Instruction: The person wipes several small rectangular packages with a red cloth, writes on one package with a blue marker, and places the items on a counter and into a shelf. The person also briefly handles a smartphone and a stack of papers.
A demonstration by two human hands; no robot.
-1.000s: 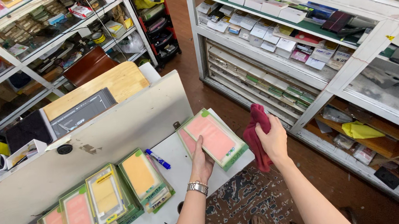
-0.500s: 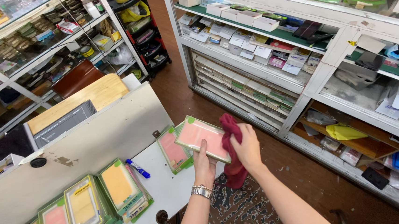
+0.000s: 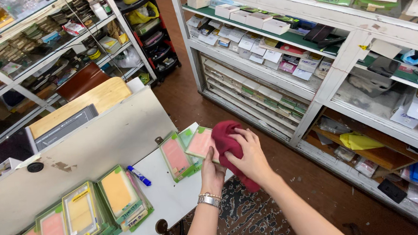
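Red cloth now pressed onto pink packet by right hand, left hand gripping packet, white table

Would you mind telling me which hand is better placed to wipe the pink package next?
Right, probably. The right hand presses the red cloth against the pink package, while the left hand grips the package from below, above the white table.

Small shop, white shelves crammed with boxed stock; glass counter
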